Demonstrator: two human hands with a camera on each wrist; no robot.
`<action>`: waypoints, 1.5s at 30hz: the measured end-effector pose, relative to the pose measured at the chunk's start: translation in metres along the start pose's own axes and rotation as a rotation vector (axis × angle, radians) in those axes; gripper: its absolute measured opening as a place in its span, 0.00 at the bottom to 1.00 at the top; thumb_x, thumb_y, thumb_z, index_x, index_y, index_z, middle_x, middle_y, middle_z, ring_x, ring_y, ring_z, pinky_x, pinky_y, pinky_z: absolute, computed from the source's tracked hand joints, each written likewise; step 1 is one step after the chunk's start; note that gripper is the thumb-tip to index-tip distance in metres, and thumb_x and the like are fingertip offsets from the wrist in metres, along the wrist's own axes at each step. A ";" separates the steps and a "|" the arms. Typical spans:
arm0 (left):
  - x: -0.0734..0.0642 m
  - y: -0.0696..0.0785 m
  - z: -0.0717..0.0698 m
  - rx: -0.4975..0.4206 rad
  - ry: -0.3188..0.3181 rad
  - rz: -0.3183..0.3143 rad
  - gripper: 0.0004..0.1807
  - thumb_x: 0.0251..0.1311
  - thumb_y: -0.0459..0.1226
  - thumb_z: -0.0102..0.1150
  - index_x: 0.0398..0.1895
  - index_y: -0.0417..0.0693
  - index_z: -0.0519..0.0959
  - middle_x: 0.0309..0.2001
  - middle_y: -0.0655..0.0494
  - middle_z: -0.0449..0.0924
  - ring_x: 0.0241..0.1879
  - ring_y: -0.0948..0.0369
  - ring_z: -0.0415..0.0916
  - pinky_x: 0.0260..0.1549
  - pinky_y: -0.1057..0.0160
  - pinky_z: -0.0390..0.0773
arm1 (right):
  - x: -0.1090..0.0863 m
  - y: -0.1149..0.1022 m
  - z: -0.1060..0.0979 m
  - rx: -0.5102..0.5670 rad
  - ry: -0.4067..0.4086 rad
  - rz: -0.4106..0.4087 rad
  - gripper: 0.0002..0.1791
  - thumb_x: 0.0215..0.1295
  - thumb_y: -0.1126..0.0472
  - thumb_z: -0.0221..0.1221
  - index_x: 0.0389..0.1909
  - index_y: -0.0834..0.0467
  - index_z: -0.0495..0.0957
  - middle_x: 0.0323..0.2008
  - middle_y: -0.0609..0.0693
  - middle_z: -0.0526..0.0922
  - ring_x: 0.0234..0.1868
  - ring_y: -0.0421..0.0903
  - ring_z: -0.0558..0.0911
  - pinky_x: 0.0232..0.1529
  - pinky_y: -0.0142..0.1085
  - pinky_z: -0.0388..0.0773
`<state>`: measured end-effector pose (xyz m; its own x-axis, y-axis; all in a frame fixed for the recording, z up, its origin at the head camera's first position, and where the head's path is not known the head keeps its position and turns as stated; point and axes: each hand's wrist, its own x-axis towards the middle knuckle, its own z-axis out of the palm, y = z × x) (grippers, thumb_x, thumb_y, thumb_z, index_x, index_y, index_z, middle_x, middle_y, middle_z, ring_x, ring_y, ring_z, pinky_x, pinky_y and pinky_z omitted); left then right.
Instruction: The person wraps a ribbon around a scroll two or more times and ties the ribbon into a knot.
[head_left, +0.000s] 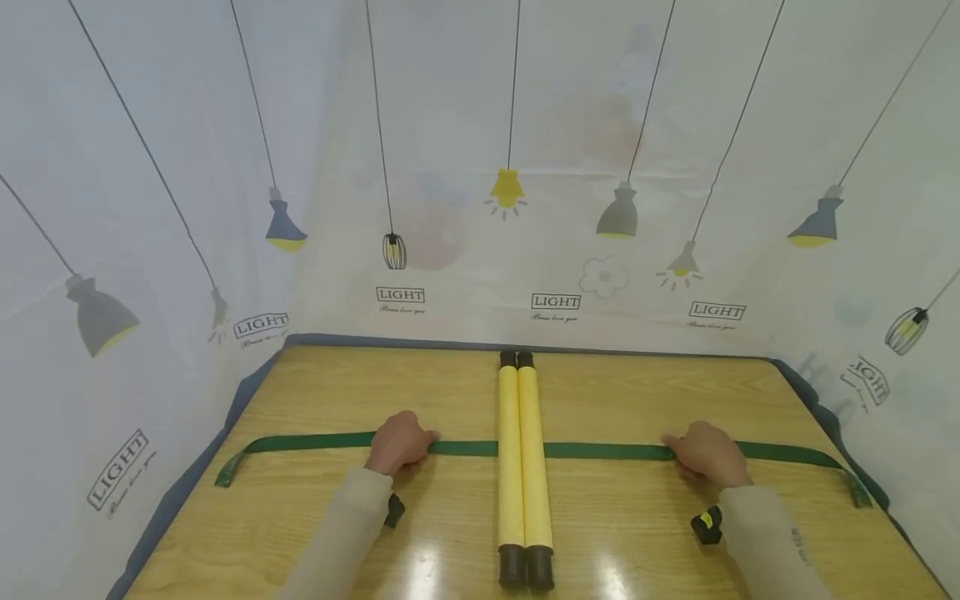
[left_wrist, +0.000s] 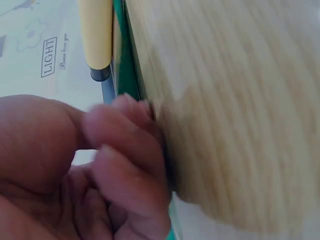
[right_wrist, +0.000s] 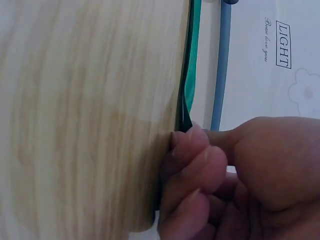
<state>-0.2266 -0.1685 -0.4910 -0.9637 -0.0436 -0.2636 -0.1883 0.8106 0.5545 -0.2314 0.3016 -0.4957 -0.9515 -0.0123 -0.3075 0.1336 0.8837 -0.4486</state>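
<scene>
A long green strap (head_left: 465,448) lies across the wooden table, its two ends bent toward the near side. Over its middle lie two yellow tubes (head_left: 511,467) with dark end caps, side by side and pointing away from me; the strap passes beneath them. Left of the tubes, my left hand (head_left: 401,440) pinches the strap, fingers curled in the left wrist view. On the other side, my right hand (head_left: 708,452) grips it at a similar distance. The right wrist view shows the strap (right_wrist: 191,75) running to the thumb and fingertips. Parts of the strap under both hands are hidden.
The wood-grain table (head_left: 360,383) has a blue-grey border (head_left: 405,341) along its back and sides. A pale wall covering (head_left: 465,100) printed with hanging lamps surrounds it. Dark wrist gear (head_left: 707,525) sits by the right cuff.
</scene>
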 end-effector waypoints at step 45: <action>0.005 0.051 -0.018 -0.771 -0.034 0.515 0.17 0.82 0.38 0.42 0.57 0.35 0.77 0.37 0.37 0.83 0.37 0.52 0.86 0.45 0.52 0.88 | 0.000 -0.101 0.003 0.661 0.128 -0.343 0.25 0.82 0.46 0.46 0.52 0.65 0.77 0.35 0.49 0.82 0.36 0.43 0.84 0.42 0.32 0.82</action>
<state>-0.2442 -0.1373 -0.4500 -0.9596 0.2414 0.1447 0.1756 0.1118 0.9781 -0.2441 0.2110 -0.4531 -0.9890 -0.1465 0.0220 -0.0761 0.3752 -0.9238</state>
